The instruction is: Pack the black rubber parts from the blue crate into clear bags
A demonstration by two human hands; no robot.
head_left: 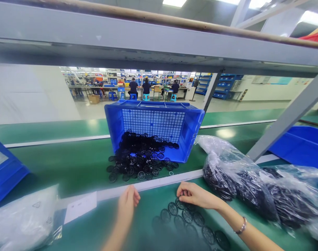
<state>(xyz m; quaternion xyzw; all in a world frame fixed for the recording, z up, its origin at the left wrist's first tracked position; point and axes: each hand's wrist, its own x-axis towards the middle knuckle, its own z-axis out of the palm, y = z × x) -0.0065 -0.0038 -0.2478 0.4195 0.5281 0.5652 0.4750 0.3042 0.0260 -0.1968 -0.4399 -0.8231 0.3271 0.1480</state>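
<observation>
My left hand [129,199] hovers over the green surface in front of the blue crate, its fingers curled in; whatever they may hold is hidden. My right hand [194,195] is lower right of the crate, thumb and fingers closed at the edge of a black spoked disc [180,203]. Several similar black discs [187,215] lie flat in loose rows beneath and in front of it. A heap of black discs [140,157] spills from the blue crate [192,136], which lies on its side with its opening towards me.
Clear plastic bags of black parts [253,191] lie at right, before a blue bin [302,143]. At left are a white plastic bag [25,218], a paper slip [80,207] and another blue bin [7,170]. A shelf beam [159,42] crosses overhead; people sit at far benches.
</observation>
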